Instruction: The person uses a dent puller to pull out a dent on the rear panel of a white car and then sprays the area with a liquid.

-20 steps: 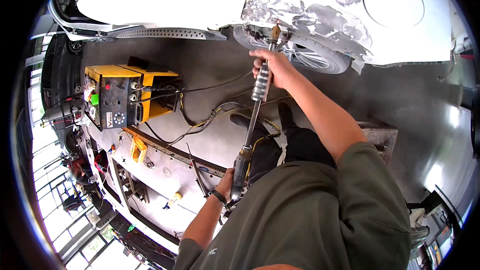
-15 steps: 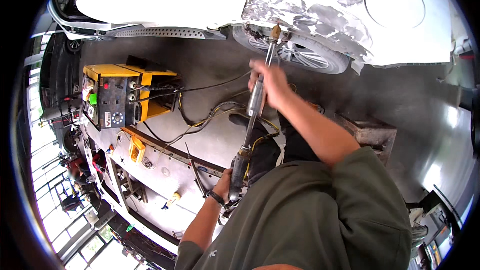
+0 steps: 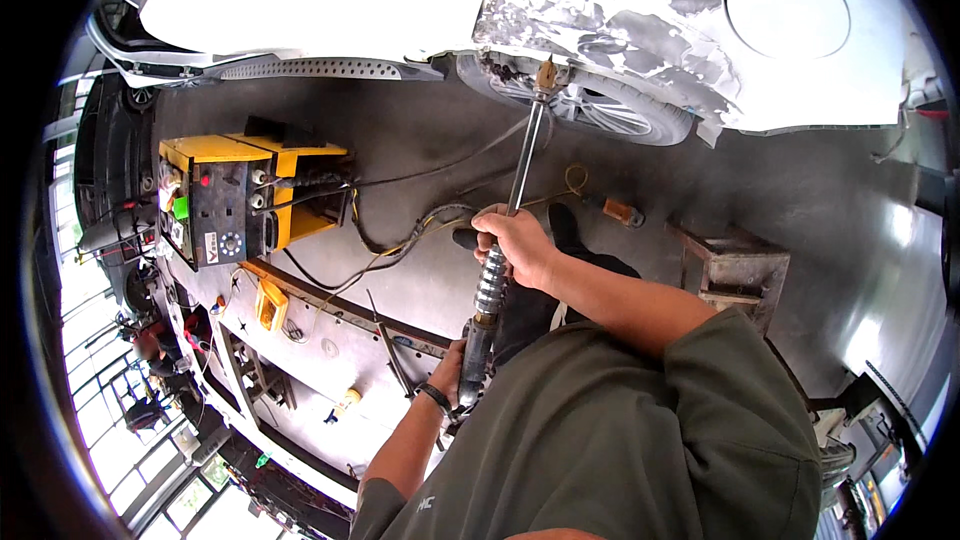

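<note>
My right hand [image 3: 512, 245] is wrapped round the sliding metal weight [image 3: 489, 285] of a long slide-hammer puller, low on its chrome rod [image 3: 525, 162]. My left hand [image 3: 449, 366] grips the dark rear handle [image 3: 477, 363], beside my hip. At the far end, a brass-coloured fitting [image 3: 546, 74] meets the lower edge of a white car panel [image 3: 625, 35] at the wheel arch. That panel has grey, patchy sanded areas and a round outline near its right. A wheel [image 3: 629, 122] shows beneath it.
At left stand a yellow-and-black machine [image 3: 216, 212] with cables and a rail bearing a yellow tool [image 3: 271, 305]. A metal stool [image 3: 740, 265] is right of my legs, an orange-brown tool [image 3: 620, 210] on the floor. Another person [image 3: 155, 348] is at far left.
My right hand and the sliding weight have moved down the rod toward the rear handle, exposing more rod near the car. My left hand stays on the handle.
</note>
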Tool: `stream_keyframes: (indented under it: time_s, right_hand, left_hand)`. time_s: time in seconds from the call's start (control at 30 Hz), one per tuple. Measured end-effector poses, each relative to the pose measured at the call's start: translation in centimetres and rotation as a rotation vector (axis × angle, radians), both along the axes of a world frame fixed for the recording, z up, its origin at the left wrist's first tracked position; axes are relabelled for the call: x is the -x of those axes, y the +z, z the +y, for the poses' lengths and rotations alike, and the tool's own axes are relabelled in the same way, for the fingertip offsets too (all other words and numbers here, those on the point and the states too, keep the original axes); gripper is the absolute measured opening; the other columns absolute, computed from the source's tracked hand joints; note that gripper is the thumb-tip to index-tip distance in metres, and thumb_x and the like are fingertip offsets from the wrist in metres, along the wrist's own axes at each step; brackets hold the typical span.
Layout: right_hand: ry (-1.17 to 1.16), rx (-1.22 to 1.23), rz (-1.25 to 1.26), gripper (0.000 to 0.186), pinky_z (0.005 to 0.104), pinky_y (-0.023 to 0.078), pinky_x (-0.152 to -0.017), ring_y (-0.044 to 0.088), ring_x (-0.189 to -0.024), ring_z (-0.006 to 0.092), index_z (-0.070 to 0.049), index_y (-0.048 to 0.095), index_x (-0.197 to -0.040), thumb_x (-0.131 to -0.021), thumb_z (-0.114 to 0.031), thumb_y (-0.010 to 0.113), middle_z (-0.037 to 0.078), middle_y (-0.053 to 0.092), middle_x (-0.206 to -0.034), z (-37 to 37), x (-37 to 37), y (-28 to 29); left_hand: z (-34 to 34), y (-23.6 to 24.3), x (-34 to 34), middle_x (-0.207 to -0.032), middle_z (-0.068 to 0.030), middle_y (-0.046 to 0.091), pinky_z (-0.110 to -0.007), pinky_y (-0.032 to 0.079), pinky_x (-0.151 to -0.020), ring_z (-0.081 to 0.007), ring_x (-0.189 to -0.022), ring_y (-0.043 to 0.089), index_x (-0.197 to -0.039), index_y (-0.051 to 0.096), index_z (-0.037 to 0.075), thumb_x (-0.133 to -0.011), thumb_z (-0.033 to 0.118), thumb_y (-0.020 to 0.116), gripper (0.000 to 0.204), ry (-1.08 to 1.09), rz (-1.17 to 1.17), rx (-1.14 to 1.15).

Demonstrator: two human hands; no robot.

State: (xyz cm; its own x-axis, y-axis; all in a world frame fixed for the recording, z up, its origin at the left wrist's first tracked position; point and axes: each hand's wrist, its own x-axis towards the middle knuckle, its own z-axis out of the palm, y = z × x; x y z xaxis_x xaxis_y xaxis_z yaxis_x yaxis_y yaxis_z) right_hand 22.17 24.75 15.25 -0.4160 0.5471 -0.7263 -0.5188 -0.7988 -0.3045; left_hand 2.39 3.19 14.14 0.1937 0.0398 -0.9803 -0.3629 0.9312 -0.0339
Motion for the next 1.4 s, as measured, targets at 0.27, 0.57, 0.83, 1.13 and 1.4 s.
stream_keyframes:
  time_s: [0.27,0.57,0.83,1.13,1.4]
  right_hand:
    - [0.053,0.033,0.004,0.010,0.0341,0.056,-0.067,0.058,-0.065,0.0166,-0.006,0.058,-0.087,-0.091,-0.012,0.065,0.004,0.057,-0.072,1.2,-0.4,0.9]
    - [0.047,-0.010,0.018,0.017,0.0369,0.055,-0.068,0.061,-0.068,0.0210,-0.006,0.060,-0.093,-0.089,-0.021,0.069,0.007,0.058,-0.075,5.9,-2.5,-0.2]
    - [-0.074,-0.215,-0.090,0.020,0.0354,0.050,-0.063,0.061,-0.068,0.0204,-0.006,0.060,-0.097,-0.094,-0.025,0.063,0.006,0.059,-0.075,6.1,-2.2,-1.5]
    - [0.046,0.101,0.027,0.011,0.0327,0.052,-0.059,0.060,-0.065,0.0194,-0.006,0.060,-0.089,-0.090,-0.013,0.068,0.005,0.057,-0.072,-4.4,1.6,-0.2]
    - [0.015,0.009,-0.016,0.013,0.0346,0.055,-0.069,0.059,-0.068,0.0183,-0.006,0.059,-0.082,-0.092,-0.012,0.064,0.005,0.058,-0.074,0.1,0.0,0.1]
  left_hand:
    - [-0.6,-1.3,1.6,-0.082,-0.0067,0.071,-0.032,0.057,-0.057,-0.0171,-0.064,0.067,-0.104,0.066,0.010,-0.103,0.049,0.038,0.047,-0.071,0.035,-0.017]
    - [-0.2,0.5,1.8,-0.083,-0.0066,0.071,-0.033,0.055,-0.056,-0.0164,-0.065,0.065,-0.108,0.068,0.011,-0.101,0.051,0.033,0.054,-0.105,-0.013,0.006]
    - [-0.3,0.9,2.4,-0.084,-0.0078,0.072,-0.033,0.056,-0.060,-0.0168,-0.065,0.066,-0.114,0.065,0.009,-0.102,0.052,0.031,0.056,-0.159,-0.023,-0.071]
    - [-4.8,-0.1,3.0,-0.082,-0.0038,0.068,-0.036,0.057,-0.058,-0.0182,-0.062,0.064,-0.115,0.066,0.010,-0.103,0.044,0.029,0.052,-0.049,0.115,0.121]
    - [-0.8,-0.5,1.4,-0.077,-0.0057,0.068,-0.034,0.053,-0.054,-0.0185,-0.062,0.065,-0.105,0.065,0.014,-0.101,0.052,0.041,0.045,-0.053,0.025,-0.007]
